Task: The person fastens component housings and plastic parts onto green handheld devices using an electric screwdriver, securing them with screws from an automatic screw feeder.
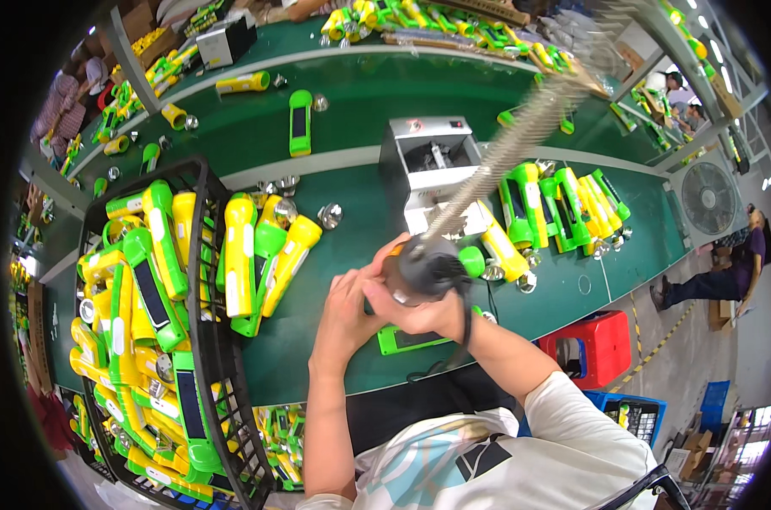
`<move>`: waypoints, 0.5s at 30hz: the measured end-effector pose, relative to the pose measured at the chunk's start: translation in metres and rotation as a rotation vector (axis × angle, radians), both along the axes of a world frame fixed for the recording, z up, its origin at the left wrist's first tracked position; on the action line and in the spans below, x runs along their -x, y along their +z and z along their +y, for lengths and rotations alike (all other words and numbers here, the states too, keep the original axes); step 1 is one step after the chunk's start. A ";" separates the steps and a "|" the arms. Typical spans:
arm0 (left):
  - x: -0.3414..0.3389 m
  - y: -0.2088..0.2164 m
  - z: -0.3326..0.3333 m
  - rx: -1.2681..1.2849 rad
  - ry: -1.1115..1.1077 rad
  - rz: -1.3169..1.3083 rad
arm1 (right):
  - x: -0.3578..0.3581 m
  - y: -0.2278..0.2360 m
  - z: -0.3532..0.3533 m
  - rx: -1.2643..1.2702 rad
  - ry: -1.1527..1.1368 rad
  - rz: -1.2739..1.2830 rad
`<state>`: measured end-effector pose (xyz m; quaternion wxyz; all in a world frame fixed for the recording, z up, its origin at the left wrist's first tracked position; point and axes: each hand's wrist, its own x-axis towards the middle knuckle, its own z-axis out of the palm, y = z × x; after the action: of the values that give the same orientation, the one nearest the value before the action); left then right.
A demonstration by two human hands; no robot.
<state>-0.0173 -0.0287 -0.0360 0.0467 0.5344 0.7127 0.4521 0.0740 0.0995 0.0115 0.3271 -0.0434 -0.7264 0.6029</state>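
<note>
My right hand [419,314] wraps around a black electric screwdriver [424,270], which hangs from a coiled metal cord [504,149] smeared by motion. Close against it, my left hand [345,310] has its fingers curled in; whatever they grip is hidden behind the hands. Below my right hand lies a green flashlight [402,341] with a dark panel, partly covered by the hand. A yellow-and-green flashlight [502,246] rests just right of the screwdriver. Beyond the hands stands a grey metal box [441,181] with an open tray of small dark parts.
A black crate [200,280] piled with yellow and green flashlights stands at the left. Several flashlights [241,255] lie between it and my hands, more [564,204] at the right, with silvery reflector heads [330,215]. A red stool [602,344] and a fan [708,194] are further right.
</note>
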 end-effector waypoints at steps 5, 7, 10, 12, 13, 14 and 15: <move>0.003 -0.020 -0.002 0.066 -0.008 -0.119 | 0.004 -0.006 -0.004 -0.279 -0.111 0.129; 0.004 -0.018 -0.003 0.017 -0.046 -0.023 | -0.001 0.025 -0.006 -0.355 -0.055 0.174; 0.004 -0.016 0.005 0.023 -0.016 0.104 | 0.001 0.029 -0.004 -0.186 -0.023 0.166; -0.007 -0.006 0.004 0.006 0.041 -0.125 | 0.001 0.032 -0.003 -0.008 -0.006 0.167; -0.010 0.004 0.004 0.006 0.007 -0.253 | -0.002 0.036 -0.002 -0.044 -0.009 0.154; -0.013 0.009 0.007 0.008 -0.027 -0.383 | -0.004 0.038 0.000 -0.080 -0.011 0.138; -0.011 0.014 0.009 0.026 -0.011 -0.493 | 0.000 0.036 -0.002 -0.079 0.001 0.125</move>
<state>-0.0061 -0.0195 -0.0225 0.2283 0.4111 0.6826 0.5594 0.0738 0.0979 0.0476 0.3728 0.0076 -0.7279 0.5754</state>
